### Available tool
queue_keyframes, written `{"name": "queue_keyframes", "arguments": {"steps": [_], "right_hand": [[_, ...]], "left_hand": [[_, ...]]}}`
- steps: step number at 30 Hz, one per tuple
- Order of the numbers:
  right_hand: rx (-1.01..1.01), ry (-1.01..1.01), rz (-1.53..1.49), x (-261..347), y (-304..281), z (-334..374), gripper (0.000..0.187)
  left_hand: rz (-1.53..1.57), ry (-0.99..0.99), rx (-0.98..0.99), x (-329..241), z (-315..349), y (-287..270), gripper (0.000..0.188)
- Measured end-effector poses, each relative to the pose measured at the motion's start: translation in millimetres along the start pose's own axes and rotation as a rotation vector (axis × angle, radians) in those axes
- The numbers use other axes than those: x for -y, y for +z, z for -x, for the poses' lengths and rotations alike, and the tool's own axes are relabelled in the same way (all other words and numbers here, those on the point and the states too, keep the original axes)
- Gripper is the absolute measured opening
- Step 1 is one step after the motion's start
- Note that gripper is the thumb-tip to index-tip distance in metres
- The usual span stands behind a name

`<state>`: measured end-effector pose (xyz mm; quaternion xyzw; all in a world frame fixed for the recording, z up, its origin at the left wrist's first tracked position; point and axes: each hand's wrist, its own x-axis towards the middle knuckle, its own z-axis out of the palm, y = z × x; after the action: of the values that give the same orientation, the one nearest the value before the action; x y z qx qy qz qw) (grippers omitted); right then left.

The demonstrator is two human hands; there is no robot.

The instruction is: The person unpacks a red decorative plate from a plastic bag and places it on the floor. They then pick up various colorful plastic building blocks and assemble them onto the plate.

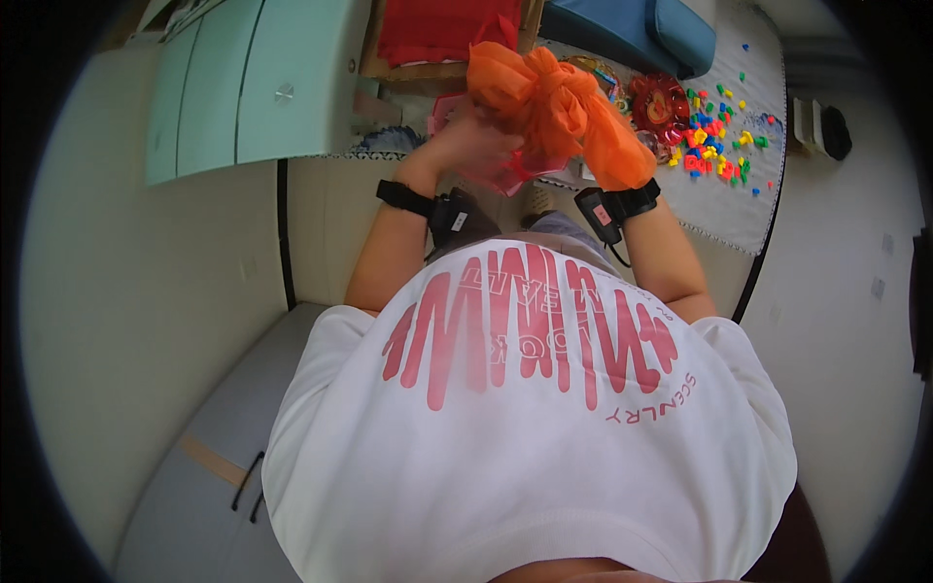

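An orange bag of thin, crinkled material [559, 92] is gathered into a knot-like bunch in front of me, above the table. Its right part drapes over my right wrist and covers my right hand, so those fingers are hidden. My left hand [468, 146] is beside the bag's left side, its fingers smeared by motion. Whether they touch the bag I cannot tell. Below and partly behind my left hand is a pink, see-through plastic container [510, 178]. Both wrists wear black straps with small boxes.
On the right, small colourful plastic pieces [714, 146] lie scattered on a pale tablecloth [724, 209] beside a red glassy dish [661, 109]. Behind are a blue padded case [627, 34] and red cloth [447, 29] in a box. A mint-green cabinet [292, 83] stands left.
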<state>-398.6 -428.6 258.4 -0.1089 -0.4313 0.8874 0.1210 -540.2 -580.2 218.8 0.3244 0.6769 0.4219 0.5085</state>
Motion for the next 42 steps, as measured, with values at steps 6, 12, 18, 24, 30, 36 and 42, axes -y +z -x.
{"name": "queue_keyframes", "arguments": {"steps": [6, 12, 18, 24, 30, 36, 42], "right_hand": [[-0.087, -0.093, 0.831, -78, -73, 18, 0.037], [-0.225, 0.042, 0.654, -107, -90, 51, 0.035], [-0.027, -0.077, 1.330, -97, -86, 31, 0.032], [-0.375, 0.308, 1.581, -117, -87, 3, 0.038], [-0.407, 0.440, 1.696, -147, -119, -14, 0.018], [-0.601, 0.427, 1.729, -98, -103, -13, 0.030], [-0.597, 0.744, 1.585, -103, -128, 22, 0.050]], "left_hand": [[1.318, -0.115, 0.444, 33, -18, -21, 0.064], [0.860, -0.211, 0.219, 76, -65, 16, 0.024], [0.638, -0.250, 0.305, 123, -109, 40, 0.021], [0.980, -0.560, 0.356, 172, -161, 56, 0.036], [0.614, -0.750, 0.212, 115, -137, 51, 0.022], [0.390, -0.487, 0.383, 137, -139, 61, 0.022], [-0.244, -0.101, 0.408, 147, -159, 105, 0.033]]}}
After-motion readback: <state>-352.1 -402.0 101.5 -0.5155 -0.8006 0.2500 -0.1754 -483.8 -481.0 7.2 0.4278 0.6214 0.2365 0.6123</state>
